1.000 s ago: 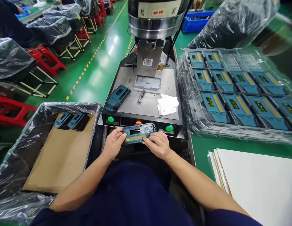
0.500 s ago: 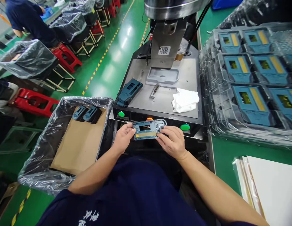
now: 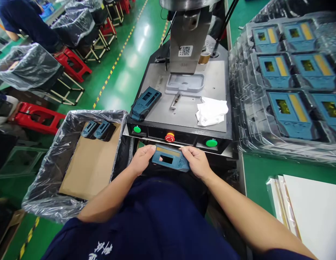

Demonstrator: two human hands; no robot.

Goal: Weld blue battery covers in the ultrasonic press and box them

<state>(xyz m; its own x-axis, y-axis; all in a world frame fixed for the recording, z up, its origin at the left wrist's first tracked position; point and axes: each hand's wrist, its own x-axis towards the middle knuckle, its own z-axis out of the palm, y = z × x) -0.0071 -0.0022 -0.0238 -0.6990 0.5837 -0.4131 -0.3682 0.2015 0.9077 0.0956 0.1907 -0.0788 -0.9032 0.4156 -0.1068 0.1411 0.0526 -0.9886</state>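
Between my two hands is a blue plastic housing cover (image 3: 176, 161) with a rectangular window and a yellowish strip, its outer face toward me. My left hand (image 3: 142, 159) grips its left end, thumb on top. At the right end, my right hand (image 3: 196, 161) pinches the cover near its upper corner. The cover hangs just in front of the press machine, below its red stop button (image 3: 169, 137). On the machine's metal plate (image 3: 159, 112) lies a blue-and-black assembled housing (image 3: 145, 103), left of a grey fixture (image 3: 185, 83) under the press head (image 3: 184, 43).
A plastic-lined bin (image 3: 46, 169) at left holds cardboard (image 3: 89, 166) and two housings (image 3: 104, 130). Clear trays (image 3: 265, 139) of blue covers stack at right, above white sheets (image 3: 314, 209). A white cloth (image 3: 211, 111) lies on the plate between green buttons (image 3: 211, 143). A co-worker (image 3: 27, 25) sits far left.
The cover has been flipped over: its inner side showed before, its outer face shows now. Both hands moved slightly lower with it, and the red stop button came into fuller view.
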